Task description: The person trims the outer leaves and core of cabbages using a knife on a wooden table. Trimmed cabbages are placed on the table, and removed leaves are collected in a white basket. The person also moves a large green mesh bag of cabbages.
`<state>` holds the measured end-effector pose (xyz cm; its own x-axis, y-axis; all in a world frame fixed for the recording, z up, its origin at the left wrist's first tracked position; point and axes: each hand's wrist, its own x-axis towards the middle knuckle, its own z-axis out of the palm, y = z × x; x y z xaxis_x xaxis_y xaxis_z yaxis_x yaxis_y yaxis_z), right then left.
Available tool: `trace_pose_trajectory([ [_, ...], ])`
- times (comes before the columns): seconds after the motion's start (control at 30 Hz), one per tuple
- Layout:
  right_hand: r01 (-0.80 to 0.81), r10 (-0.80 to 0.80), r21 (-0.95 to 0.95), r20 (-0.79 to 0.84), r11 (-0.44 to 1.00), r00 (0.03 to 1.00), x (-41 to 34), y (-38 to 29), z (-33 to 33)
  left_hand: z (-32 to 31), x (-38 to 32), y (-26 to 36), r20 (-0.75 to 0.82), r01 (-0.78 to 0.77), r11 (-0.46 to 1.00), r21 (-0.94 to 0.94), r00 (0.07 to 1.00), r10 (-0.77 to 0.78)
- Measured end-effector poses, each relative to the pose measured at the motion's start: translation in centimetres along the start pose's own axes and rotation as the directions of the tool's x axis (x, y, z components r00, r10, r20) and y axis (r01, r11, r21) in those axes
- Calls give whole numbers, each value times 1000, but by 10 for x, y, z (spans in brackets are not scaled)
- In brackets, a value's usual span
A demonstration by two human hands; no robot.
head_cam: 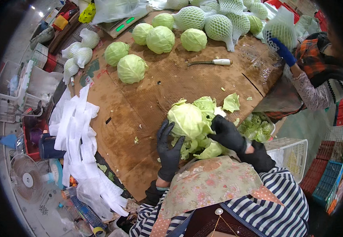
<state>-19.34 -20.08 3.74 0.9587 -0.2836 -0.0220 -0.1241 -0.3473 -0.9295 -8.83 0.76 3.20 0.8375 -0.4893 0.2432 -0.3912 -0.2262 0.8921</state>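
A green cabbage [186, 118] with loosened outer leaves sits on the cardboard-covered table right before me. My left hand [170, 151], in a black glove, rests against its left side with thumb and fingers spread. On the other side, my black-gloved right hand [227, 131] has its fingers curled at the cabbage's outer leaves [208, 124]; its fingertips are partly hidden. One loose leaf [212, 150] droops at the near edge, by my floral apron [212, 183]. A torn leaf [231, 102] lies just beyond the right hand.
Several bare cabbages [160, 40] and net-wrapped ones [218, 27] stand at the back. A knife with a white handle [222, 62] lies mid-table. White foam net sleeves [76, 130] line the left edge. At right, a co-worker's blue-gloved hand [285, 53] holds a wrapped cabbage; leaves fill a bin [257, 127].
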Motion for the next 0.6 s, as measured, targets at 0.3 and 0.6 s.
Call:
trace_pose_trajectory([
  [0.3,334,-315,-236,117,912,942,39,-17,-26,11,9,5,-13,216,946,-242,974,-226],
  [0.6,546,-500,-280,222,790,837,8,-27,29,7,4,10,-42,275,944,-182,957,-286],
])
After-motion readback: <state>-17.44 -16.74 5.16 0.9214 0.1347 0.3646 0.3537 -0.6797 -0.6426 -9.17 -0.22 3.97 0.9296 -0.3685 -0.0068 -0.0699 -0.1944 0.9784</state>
